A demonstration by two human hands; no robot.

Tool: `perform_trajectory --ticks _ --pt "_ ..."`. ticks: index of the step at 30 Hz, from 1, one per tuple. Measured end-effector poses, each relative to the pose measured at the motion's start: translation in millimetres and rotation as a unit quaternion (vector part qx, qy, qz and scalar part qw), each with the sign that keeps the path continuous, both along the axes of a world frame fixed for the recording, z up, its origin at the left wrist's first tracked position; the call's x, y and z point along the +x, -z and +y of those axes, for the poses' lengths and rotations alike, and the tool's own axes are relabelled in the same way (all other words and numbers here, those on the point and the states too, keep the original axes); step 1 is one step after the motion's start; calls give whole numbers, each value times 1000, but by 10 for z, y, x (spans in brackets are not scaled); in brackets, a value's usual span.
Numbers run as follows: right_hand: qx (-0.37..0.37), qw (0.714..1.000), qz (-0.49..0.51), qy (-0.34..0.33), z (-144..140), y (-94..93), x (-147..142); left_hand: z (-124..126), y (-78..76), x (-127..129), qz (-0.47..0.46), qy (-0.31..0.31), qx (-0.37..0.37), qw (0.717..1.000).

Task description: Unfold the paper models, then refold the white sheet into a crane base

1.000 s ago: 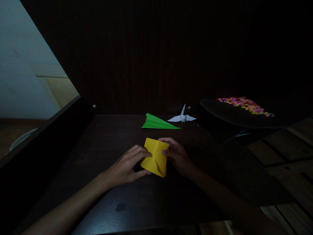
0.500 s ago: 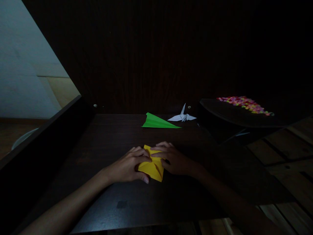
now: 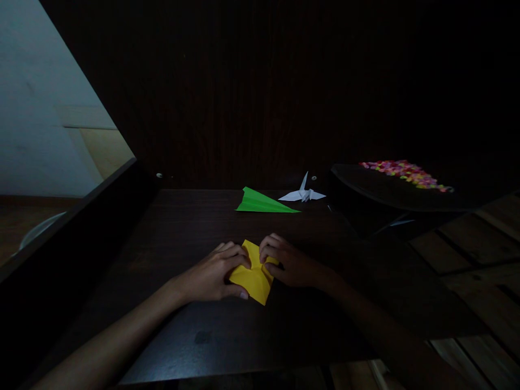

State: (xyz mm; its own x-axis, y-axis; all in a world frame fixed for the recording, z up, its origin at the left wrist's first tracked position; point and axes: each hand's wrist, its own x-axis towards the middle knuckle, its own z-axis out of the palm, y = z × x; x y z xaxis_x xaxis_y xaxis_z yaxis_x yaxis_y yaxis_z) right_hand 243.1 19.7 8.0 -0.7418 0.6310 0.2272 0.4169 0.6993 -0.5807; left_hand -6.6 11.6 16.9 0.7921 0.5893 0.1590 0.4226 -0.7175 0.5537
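Note:
A folded sheet of yellow origami paper [image 3: 255, 284] lies on the dark wooden table between my hands. My left hand [image 3: 219, 273] grips its left side, with the fingers bent over the top and the thumb at the lower left edge. On the other side my right hand [image 3: 286, 261] has its fingers curled, pinching the right corner of the sheet. The top and bottom corners of the paper show, while its side corners are partly covered by my fingers.
Behind the yellow paper lies a green paper plane [image 3: 262, 202]. Beside it rests a white paper crane [image 3: 303, 193], near the dark back panel [image 3: 244, 108]. Farther right, a dark rounded surface [image 3: 365, 187] bears a heap of small colourful pieces [image 3: 406, 172]. A raised side board [image 3: 81, 211] borders the left.
My right fingers have drawn back to the right and curled, uncovering more of the paper's middle. The yellow sheet has turned slightly and its lower part looks flatter. My left hand stays nearly in place.

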Motion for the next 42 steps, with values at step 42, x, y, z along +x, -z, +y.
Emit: perform_trajectory --ticks 42 --pt "-92 903 297 296 -288 38 -341 -100 20 131 -165 -315 127 926"
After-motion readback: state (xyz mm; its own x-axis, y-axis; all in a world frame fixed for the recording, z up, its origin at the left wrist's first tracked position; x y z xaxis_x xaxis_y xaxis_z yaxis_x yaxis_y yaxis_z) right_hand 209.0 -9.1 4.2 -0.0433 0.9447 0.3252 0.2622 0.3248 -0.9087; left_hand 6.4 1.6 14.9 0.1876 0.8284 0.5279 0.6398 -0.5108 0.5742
